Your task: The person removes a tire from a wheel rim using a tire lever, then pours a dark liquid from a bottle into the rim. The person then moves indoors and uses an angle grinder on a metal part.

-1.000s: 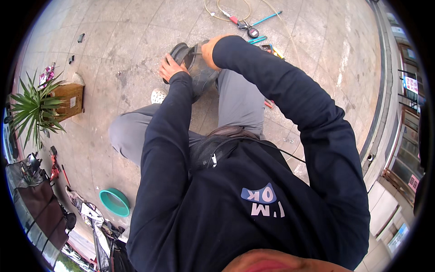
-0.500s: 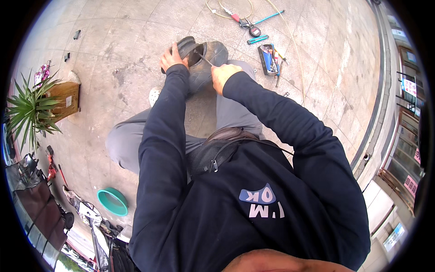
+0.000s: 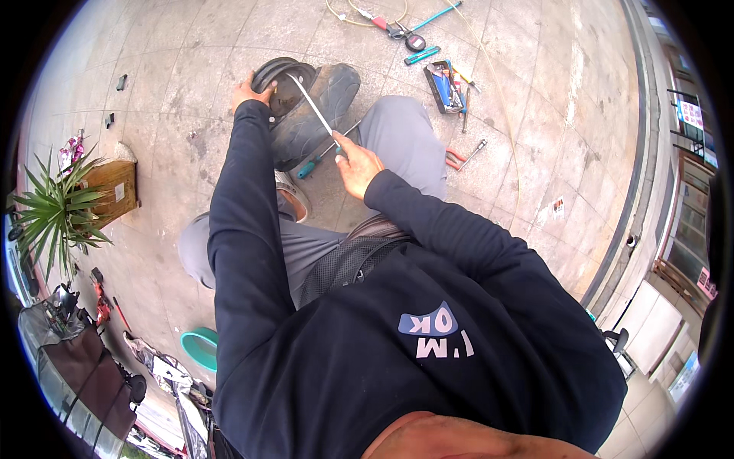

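A small wide black tyre [image 3: 317,115] with worn tread leans by my legs, its round opening turned to the left. My left hand [image 3: 254,93] grips the dark ring-shaped edge of the opening, thumb on the inner side. In my right hand [image 3: 358,166] is a long silver tyre lever [image 3: 313,105], its far end at the inside of the opening and its handle mostly hidden by my fingers. A screwdriver [image 3: 309,167] with a teal handle lies just below the tyre, its shaft running toward my right knee.
Pliers with red handles [image 3: 454,158] lie right of my knee. Beyond are an open tool case [image 3: 443,86], a teal tool [image 3: 422,55] and an air gauge [image 3: 414,41] with a hose. A potted plant [image 3: 57,203] and a green basin [image 3: 200,349] stand at left.
The tyre and my left hand have shifted left, and the opening faces me more. My right hand has drawn back toward me, showing more of the lever. The teal-handled screwdriver and pliers have come into view.
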`<act>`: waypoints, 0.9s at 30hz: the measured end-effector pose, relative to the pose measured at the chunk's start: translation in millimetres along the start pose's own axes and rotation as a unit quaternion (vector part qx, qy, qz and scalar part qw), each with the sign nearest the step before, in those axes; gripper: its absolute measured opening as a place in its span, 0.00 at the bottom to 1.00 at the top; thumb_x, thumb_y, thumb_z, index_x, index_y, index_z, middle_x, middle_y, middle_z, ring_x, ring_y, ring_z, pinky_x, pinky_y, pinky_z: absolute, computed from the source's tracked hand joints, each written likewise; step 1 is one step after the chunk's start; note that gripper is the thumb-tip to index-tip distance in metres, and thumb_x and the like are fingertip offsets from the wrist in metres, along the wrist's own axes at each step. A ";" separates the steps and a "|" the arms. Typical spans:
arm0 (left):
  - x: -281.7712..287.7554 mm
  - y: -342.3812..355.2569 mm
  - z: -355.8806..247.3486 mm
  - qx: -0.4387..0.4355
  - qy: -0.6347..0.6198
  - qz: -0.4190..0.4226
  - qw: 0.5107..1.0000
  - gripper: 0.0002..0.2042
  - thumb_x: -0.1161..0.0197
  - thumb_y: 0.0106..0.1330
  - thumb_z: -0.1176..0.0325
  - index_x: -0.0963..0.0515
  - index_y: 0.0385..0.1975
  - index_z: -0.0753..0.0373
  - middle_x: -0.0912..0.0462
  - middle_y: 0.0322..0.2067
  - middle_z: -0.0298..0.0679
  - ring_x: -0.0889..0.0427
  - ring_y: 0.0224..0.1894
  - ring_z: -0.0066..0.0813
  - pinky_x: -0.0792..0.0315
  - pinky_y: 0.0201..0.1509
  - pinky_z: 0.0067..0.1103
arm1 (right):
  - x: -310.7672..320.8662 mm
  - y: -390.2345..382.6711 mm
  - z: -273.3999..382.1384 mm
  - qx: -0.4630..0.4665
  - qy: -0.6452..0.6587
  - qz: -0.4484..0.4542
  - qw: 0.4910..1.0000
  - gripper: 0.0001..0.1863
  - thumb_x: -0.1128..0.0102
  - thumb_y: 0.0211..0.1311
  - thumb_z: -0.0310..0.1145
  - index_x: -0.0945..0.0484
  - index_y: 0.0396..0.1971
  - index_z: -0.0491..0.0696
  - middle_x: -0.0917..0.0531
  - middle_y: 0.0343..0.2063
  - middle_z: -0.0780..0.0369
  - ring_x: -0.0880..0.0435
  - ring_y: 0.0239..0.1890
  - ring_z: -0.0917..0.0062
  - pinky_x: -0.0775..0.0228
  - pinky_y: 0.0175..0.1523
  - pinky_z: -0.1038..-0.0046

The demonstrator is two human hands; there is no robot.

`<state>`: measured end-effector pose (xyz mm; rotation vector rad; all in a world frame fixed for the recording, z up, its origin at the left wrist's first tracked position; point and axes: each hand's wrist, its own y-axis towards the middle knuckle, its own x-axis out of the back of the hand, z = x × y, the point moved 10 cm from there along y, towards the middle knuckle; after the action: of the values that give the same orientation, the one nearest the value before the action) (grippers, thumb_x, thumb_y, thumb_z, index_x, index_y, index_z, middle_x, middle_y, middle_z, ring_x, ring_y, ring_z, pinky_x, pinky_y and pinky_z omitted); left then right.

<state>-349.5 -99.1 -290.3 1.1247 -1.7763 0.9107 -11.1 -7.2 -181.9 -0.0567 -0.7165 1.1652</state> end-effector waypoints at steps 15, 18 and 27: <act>103.6 -140.3 -102.1 -0.100 -0.017 -0.305 0.947 0.40 0.18 0.44 0.54 0.25 0.62 0.55 0.24 0.51 0.50 0.24 0.52 0.51 0.30 0.59 0.43 | 159.4 85.8 -87.5 -0.017 -0.091 -0.168 0.982 0.56 0.32 0.55 0.64 0.48 0.76 0.49 0.37 0.69 0.41 0.37 0.71 0.47 0.40 0.73 0.58; 167.6 -160.2 -147.6 -0.178 -0.053 -0.341 0.921 0.40 0.17 0.43 0.57 0.24 0.61 0.57 0.24 0.50 0.50 0.23 0.52 0.52 0.29 0.57 0.42 | 153.1 143.6 -45.3 -0.018 0.132 -0.209 0.969 0.72 0.25 0.39 0.71 0.51 0.75 0.40 0.38 0.70 0.39 0.37 0.72 0.49 0.43 0.75 0.60; 357.0 -182.1 -101.6 -0.161 -0.465 -0.243 0.836 0.40 0.16 0.47 0.63 0.25 0.64 0.59 0.18 0.47 0.49 0.17 0.47 0.44 0.23 0.55 0.32 | 193.4 17.9 114.9 0.193 0.291 -0.094 0.932 0.57 0.18 0.42 0.41 0.41 0.73 0.41 0.25 0.63 0.49 0.26 0.66 0.63 0.36 0.70 0.68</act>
<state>-246.5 -190.0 99.7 1.8333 -2.0727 -0.3371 -48.8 128.7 -5.7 -0.0018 0.0380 1.0135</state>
